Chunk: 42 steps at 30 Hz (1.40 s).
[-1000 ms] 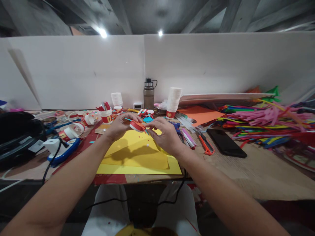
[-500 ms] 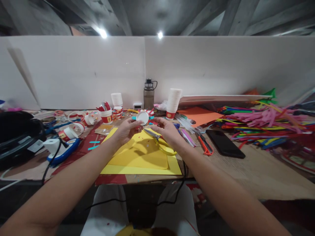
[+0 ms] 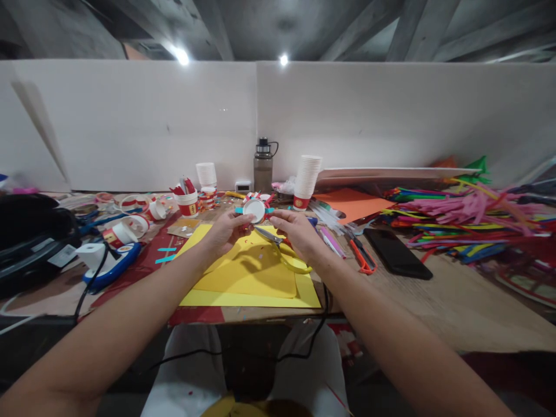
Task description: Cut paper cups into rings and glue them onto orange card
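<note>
Above the yellow paper [image 3: 252,284], a round white cup piece [image 3: 253,211] with teal strips at its sides is held up between both hands. My left hand [image 3: 229,230] grips its left edge, thumb at the front. My right hand [image 3: 295,229] has its fingers pinched at the teal strip on the right side. Scissors with yellow handles [image 3: 295,265] lie on the paper, partly under my right hand. Two loose teal strips [image 3: 165,259] are on the red surface to the left.
Behind stand a bottle [image 3: 263,168], a tall cup stack [image 3: 307,182] and a cup of red pens [image 3: 187,204]. Rightward lie an orange cutter [image 3: 361,255], a black phone [image 3: 397,253] and colourful pipe cleaners [image 3: 469,214]. Cut cups and a blue-white tool [image 3: 115,267] are at left.
The white cup piece has turned slightly to face the camera more and shifted a little right. My right fingers have closed in on the teal strip.
</note>
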Available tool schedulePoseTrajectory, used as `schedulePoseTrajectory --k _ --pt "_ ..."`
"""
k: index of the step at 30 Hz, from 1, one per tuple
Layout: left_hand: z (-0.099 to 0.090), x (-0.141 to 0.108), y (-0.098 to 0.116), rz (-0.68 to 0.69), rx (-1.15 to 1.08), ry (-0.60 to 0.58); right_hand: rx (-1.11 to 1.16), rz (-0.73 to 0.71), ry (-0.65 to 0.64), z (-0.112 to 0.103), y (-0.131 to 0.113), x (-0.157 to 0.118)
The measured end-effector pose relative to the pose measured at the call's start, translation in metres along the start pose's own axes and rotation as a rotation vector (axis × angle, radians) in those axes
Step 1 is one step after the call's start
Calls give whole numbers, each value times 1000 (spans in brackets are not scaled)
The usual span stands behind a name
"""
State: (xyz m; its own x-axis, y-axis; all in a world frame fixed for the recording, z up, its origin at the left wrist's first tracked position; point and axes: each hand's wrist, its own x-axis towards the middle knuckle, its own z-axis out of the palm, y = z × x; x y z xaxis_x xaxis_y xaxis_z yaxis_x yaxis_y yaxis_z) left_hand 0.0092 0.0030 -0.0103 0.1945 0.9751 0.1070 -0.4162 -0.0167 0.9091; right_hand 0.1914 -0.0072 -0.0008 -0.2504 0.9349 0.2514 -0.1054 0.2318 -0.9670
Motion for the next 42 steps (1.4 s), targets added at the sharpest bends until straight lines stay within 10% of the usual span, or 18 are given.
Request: schedulePoseTrajectory --k 33,42 --pt "3 2 1 38 -71 39 437 198 -105 1 -6 -4" --pt "2 3 0 61 -76 61 354 113 49 -2 -12 -4"
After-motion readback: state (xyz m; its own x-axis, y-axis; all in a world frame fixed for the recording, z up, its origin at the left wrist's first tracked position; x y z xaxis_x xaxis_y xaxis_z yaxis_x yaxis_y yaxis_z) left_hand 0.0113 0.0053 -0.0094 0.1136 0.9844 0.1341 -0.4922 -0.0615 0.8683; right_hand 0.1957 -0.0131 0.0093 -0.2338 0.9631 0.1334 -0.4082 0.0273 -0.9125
